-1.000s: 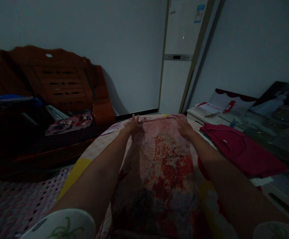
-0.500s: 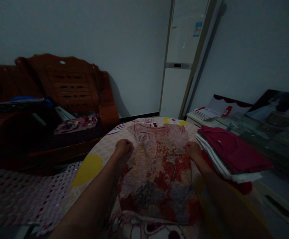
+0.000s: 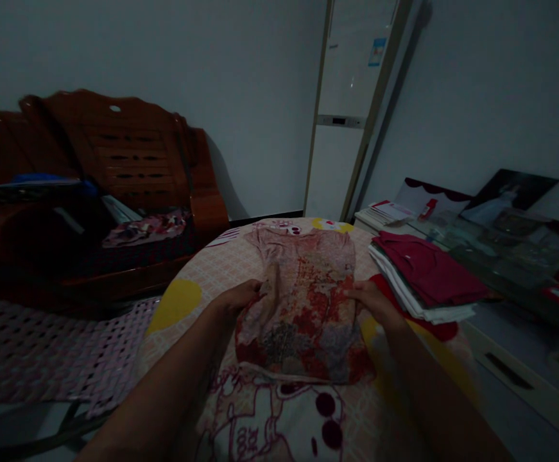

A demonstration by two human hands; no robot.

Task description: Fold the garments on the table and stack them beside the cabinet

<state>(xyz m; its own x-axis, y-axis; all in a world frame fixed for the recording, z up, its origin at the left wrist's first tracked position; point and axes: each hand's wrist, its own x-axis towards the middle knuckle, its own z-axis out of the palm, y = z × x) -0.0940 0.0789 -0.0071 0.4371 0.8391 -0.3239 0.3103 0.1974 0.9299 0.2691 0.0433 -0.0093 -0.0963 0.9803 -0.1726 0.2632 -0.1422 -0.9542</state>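
A pink shirt [image 3: 303, 314] with rust-red and grey patches lies spread on a round table [image 3: 187, 340] with a patterned cloth, its neckline at the far side. My left hand [image 3: 244, 296] pinches the shirt's left edge, where the fabric is raised in a fold. At the right edge, my right hand [image 3: 366, 299] has its fingers closed on the fabric. The shirt's hem lies nearest to me.
A stack of folded clothes [image 3: 428, 269], maroon on top, sits at the table's right. Beyond it is a cabinet [image 3: 481, 340] with papers and a photo. A wooden bench [image 3: 135, 167] and woven seat [image 3: 58, 353] stand left.
Both hands have moved down the shirt's sides toward the hem. The left side of the shirt is now bunched into a fold, and the hem lies farther from me.
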